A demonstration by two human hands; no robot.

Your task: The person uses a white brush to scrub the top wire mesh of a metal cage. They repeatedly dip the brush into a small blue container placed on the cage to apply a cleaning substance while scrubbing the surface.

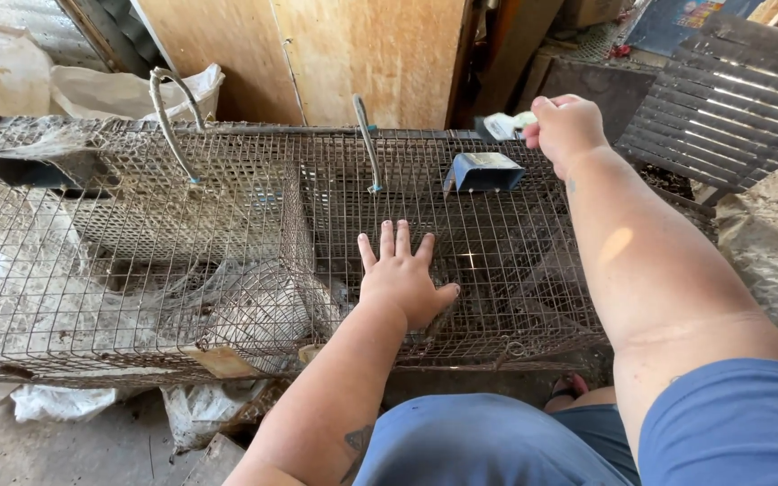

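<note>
A long rusty wire cage (137, 297) lies across the view at knee height. My left hand (402, 274) rests flat on its mesh top, fingers spread, holding nothing. My right hand (565, 130) is closed around a small whitish object (504, 124) above the cage's far right corner. Just below that hand a blue metal feeder box (486, 171) is set into the mesh. Two curved tubes (367, 144) rise from the cage top.
A second dark feeder box (42, 169) sits at the cage's far left. A plywood board (317, 54) stands behind the cage, white sacks (128, 90) to its left. A dark slatted panel (731, 99) leans at the right, and crumpled plastic (65, 403) lies under the cage.
</note>
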